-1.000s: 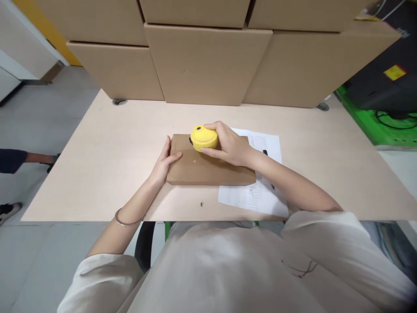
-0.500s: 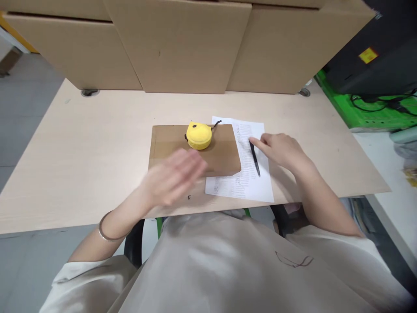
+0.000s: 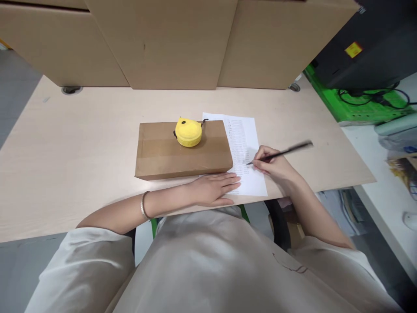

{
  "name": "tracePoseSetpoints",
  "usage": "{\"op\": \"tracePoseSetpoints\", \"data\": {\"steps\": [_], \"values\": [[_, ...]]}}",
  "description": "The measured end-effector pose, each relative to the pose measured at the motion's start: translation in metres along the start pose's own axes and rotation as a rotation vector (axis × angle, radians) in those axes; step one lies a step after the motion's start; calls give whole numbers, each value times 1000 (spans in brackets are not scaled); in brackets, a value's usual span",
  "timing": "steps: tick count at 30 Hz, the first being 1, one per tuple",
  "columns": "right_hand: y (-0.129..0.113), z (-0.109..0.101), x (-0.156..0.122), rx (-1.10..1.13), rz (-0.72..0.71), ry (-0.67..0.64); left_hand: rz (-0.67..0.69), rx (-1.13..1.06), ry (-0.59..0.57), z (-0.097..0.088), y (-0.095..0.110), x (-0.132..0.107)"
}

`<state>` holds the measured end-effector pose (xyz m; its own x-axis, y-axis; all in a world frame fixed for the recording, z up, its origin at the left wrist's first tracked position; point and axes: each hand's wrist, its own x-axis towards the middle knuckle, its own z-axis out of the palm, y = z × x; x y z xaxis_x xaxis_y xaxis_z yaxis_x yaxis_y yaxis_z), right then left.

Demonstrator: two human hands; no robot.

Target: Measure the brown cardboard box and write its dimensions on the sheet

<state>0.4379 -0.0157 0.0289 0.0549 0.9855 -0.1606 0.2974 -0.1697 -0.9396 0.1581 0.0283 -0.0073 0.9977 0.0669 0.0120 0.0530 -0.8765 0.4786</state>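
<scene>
My right hand (image 3: 275, 167) is closed on a black pen (image 3: 286, 151), whose tip touches a printed white sheet (image 3: 243, 143) on the desk. My left hand (image 3: 213, 189) lies flat with fingers stretched out on the sheet's near left corner, just in front of a flat brown cardboard box (image 3: 182, 152). A round yellow tape measure (image 3: 188, 132) sits on top of the box near its far edge. The box covers the sheet's left part.
The light wooden desk (image 3: 81, 143) has large cardboard boxes (image 3: 176, 43) stacked along its far edge. To the right stand a green crate (image 3: 355, 106) with black cables and a dark case (image 3: 365, 48). The desk's near edge runs just under my left hand.
My right hand left the tape measure, reached the pen on the sheet and now holds it, tip on the paper. My left hand left the box and swept right to rest flat on the sheet.
</scene>
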Motion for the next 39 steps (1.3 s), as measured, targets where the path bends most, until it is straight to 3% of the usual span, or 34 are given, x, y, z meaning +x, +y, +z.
{"op": "tracePoseSetpoints", "data": {"steps": [5,11,39], "values": [[19,12,-9,79,36,-48,-59,-51,12,4,-1,3],[26,10,-11,-22,-53,-11,-69,-23,-10,0,1,5],[22,9,-13,-104,-23,-8,-71,-21,-10,-5,5,3]]}}
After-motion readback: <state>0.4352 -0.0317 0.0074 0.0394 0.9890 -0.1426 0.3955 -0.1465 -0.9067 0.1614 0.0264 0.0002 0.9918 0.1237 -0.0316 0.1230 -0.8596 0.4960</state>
